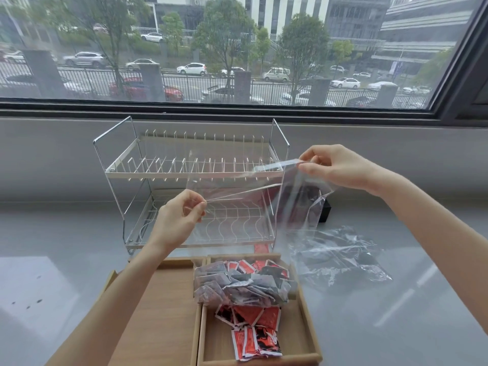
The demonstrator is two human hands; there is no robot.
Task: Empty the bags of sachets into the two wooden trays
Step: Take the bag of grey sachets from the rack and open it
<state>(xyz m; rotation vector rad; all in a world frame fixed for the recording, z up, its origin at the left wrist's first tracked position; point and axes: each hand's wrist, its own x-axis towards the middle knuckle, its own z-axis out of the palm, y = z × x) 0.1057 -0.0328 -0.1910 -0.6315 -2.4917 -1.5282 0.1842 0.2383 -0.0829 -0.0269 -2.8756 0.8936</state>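
Head view. Landmark: wire dish rack [190, 180], two tiers, standing on a grey counter [52, 233] below a window [237, 48]. Clear plastic bag [237, 191], apparently empty, held stretched in front of the rack. Left hand [179, 220], in front of the rack's lower tier, fingers pinched closed on the bag's left edge. Right hand [338, 167], at the rack's upper right corner, thumb and fingers pinched on the bag's sealing strip. Two wooden trays side by side, nearer the camera than the rack: left tray [158, 299] bare inside; right tray [303, 326] holding a heap of red and grey sachets [245, 289]. Crumpled empty bags [340, 257] lying on the counter, to the rack's right. Small black object [325, 211] behind the held bag, beside the rack's right foot; kind not discernible.
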